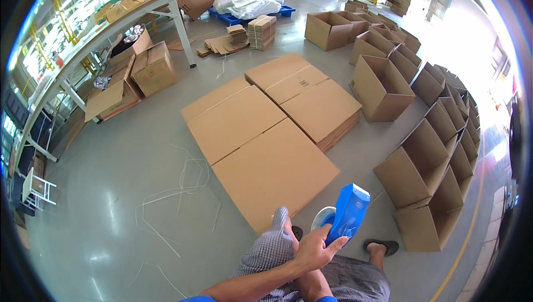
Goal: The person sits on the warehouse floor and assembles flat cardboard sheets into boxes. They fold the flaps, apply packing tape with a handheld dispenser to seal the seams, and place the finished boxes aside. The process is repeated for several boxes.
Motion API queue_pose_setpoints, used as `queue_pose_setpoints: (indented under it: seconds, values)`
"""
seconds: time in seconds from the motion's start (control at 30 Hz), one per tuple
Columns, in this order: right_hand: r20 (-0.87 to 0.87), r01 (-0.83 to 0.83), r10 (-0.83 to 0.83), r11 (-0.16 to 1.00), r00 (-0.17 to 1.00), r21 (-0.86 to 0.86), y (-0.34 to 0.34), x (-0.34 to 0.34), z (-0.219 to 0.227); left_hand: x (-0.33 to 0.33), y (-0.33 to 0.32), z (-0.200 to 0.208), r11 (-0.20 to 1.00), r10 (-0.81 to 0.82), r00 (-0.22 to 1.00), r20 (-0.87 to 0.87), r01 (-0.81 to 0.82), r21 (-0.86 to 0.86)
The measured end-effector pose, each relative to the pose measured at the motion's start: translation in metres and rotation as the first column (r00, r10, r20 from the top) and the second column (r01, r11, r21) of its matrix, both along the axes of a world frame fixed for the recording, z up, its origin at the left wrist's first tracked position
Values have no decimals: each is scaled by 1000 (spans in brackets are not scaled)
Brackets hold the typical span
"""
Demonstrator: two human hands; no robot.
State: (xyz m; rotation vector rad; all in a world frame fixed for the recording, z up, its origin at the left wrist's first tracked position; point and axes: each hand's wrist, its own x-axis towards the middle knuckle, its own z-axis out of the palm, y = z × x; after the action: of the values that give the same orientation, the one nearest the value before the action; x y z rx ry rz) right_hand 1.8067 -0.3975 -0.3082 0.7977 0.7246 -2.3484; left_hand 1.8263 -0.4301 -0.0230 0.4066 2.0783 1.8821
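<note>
My left hand reaches across from the lower left and grips a blue tape dispenser, its thumb along the near side. The dispenser is tilted upward, with a pale edge at its top end. A white ring, perhaps a tape roll, shows beside it, partly covered. My right forearm passes beneath my left wrist; its hand is hidden behind the left one. Beyond lie two stacks of flat cardboard, a nearer one and a farther one, side by side on the floor.
Rows of opened cardboard boxes curve along the right. Loose white straps lie on the grey floor at left. A long table stands at the far left, boxes beneath it. Farther back are a tied cardboard bundle and a blue pallet.
</note>
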Motion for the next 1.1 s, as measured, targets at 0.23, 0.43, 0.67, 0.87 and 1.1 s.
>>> queue_pose_setpoints:
  seconds: [0.23,0.43,0.67,0.87,1.1]
  values:
    - [28,5,-5,1000,1000,-28,-9,7,0,0,-11,-3,990,-89,993,75,96,-103]
    - [35,87,-87,996,996,9,-18,-14,-4,5,-14,-12,999,-25,995,93,28,-36]
    - [-97,11,43,869,994,494,-11,-113,45,0,-11,2,990,-129,989,72,133,-56]
    - [-86,243,780,-87,620,966,-24,-64,24,0,-13,-3,999,-39,998,39,40,-31]
    - [53,445,996,-78,67,892,-69,-64,10,1,-24,-6,996,-86,989,121,86,10]
